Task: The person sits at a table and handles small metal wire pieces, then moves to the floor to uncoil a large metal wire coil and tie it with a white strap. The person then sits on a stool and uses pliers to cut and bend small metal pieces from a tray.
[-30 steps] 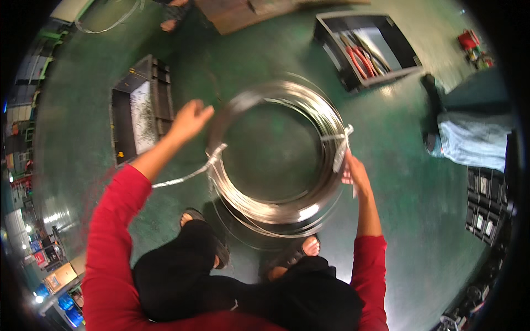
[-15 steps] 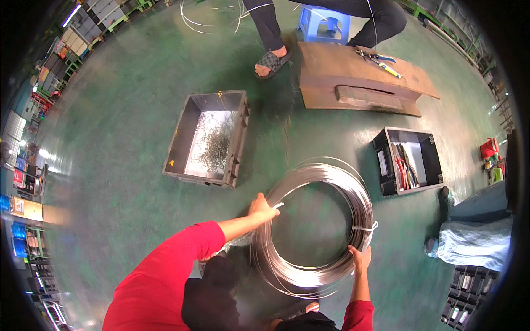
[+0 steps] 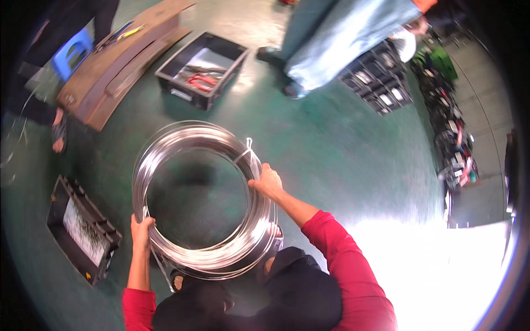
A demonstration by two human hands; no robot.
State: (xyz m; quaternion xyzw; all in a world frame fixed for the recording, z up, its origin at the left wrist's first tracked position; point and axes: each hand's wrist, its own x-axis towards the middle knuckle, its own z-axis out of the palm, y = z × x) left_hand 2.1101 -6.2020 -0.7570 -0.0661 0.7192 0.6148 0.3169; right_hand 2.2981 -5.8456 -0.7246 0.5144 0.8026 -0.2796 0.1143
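Observation:
A large coil of silvery wire [image 3: 190, 138] is in front of my legs, and both hands grip it. My left hand [image 3: 142, 229] is wrapped round its left side, beside a white tie. On the opposite side my right hand [image 3: 267, 181] closes round the wire, thumb on the inner edge, just below another white tie [image 3: 249, 151] with a loop sticking up. The coil appears lifted off the green floor. A few loose strands stand out along its outer edge.
A black crate of red-handled tools [image 3: 201, 98] stands ahead; another crate [image 3: 98, 203] with small dark pieces is at left. Far left are a brown metal bench [image 3: 91, 91], a blue stool [image 3: 72, 52] and a seated person. A person in a blue apron [image 3: 337, 44] stands near black crates [image 3: 381, 88].
My view has swung to the right, so the crates and bench appear further left. The coil has turned with me, still in both hands, and seems raised.

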